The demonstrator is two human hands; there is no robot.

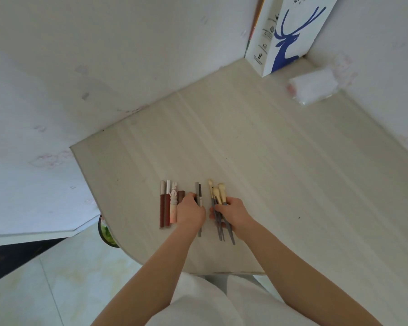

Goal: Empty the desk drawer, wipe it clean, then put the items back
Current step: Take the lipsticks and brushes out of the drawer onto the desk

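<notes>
On the pale wooden desk (269, 161) lie small cosmetics in a row near the front left edge. Several lip-gloss tubes (167, 203), dark red and pink, lie side by side at the left. My left hand (190, 214) rests just right of them, fingers closed around two grey pencils (198, 192). My right hand (231, 211) grips a bundle of grey-handled makeup brushes (218, 191) with cream bristles pointing away from me. The drawer is not in view.
A white box with a blue deer print (290, 34) stands at the desk's back corner against the wall. A pack of wipes in clear plastic (312, 87) lies beside it. A dark bin (106, 231) sits on the floor left of the desk edge.
</notes>
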